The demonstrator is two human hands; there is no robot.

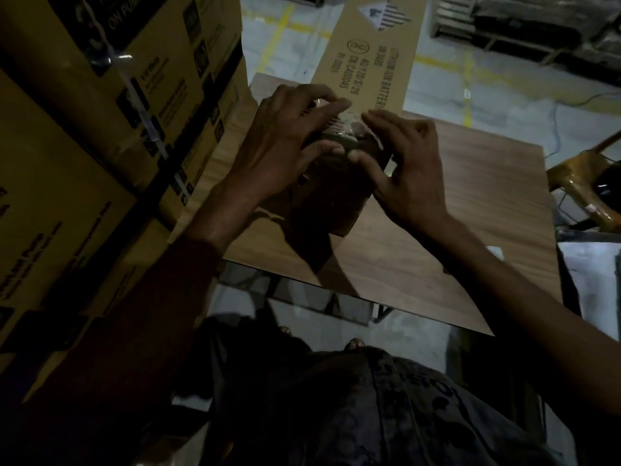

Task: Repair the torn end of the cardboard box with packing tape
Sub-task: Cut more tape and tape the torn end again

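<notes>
Stack of cartons (pixel 100 129) far left, not in play. Box (pixel 376 62), long and narrow, lies on the surface (pixel 470 213) running away from the person, with its near end under both hands. Left hand (pixel 289 139): grip open, fingers spread over the top of the box end, thumb pressing the end face. Tape (pixel 349 126) glints clear between the two sets of fingertips. Right hand (pixel 410 169): grip open too, fingers laid on the top, thumb pressing low. Step looks like smoothing tape over the tear. Best done by rubbing outward from the middle, folding the strip tight over the edge and holding the torn flaps flush beneath. Chair (pixel 578 183) far right. The tear is hidden under the hands, the end face is in deep shadow, the tape's edges are unclear, and no roll is in view.
</notes>
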